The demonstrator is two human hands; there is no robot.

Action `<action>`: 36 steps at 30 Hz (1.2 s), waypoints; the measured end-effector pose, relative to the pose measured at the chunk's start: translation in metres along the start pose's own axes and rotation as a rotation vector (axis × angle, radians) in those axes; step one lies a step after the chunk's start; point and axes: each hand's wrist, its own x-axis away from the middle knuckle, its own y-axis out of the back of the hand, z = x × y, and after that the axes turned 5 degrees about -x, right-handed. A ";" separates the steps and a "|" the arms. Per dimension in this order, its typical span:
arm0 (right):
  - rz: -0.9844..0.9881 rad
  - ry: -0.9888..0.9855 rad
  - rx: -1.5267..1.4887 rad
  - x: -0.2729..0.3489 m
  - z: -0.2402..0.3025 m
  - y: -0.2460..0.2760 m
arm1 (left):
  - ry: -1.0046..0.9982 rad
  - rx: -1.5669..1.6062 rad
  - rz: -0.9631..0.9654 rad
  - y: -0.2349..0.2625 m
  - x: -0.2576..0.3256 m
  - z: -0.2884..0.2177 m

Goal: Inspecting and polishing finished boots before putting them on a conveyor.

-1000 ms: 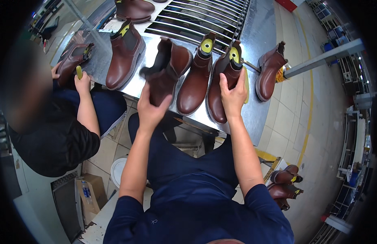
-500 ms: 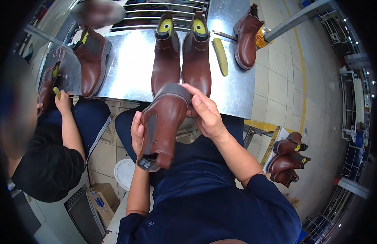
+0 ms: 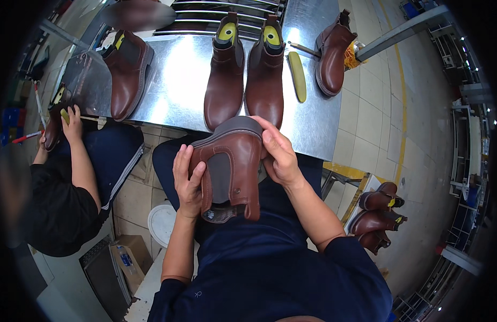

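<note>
Brown boot (image 3: 246, 161) at centre, opening toward six o'clock; left hand (image 3: 188, 181) clasping it near nine, right hand (image 3: 282, 156) gripping its heel near two; two boots (image 3: 223, 96) stand at twelve.

One brown ankle boot (image 3: 244, 161), smooth and lightly glossy, is held upside down between the left hand (image 3: 188, 180) and right hand (image 3: 280, 158). The dark heel (image 3: 238, 125) is uppermost; the shaft opening (image 3: 223, 212) faces down toward the wearer's body. A dark grey side panel (image 3: 221, 174), rounded at its heelward end, is set into the shaft and bordered by stitching. A small round mark (image 3: 237, 191) shows beside it. A brown pull tab (image 3: 252, 209) projects at the opening's edge. The lining appears dark, with pale marking. The toe is hidden.
</note>
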 end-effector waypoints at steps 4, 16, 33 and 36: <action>-0.019 -0.036 -0.024 -0.001 -0.011 0.019 | -0.040 -0.113 0.021 0.009 -0.009 -0.006; -0.056 -0.009 -0.090 0.003 -0.008 0.016 | -0.012 -0.133 0.126 0.024 -0.033 -0.021; 0.109 0.298 0.871 0.013 0.013 0.024 | 0.251 0.211 0.109 0.000 0.030 0.001; 0.116 0.303 0.868 0.023 -0.008 0.010 | 0.306 0.124 0.223 0.034 0.060 -0.011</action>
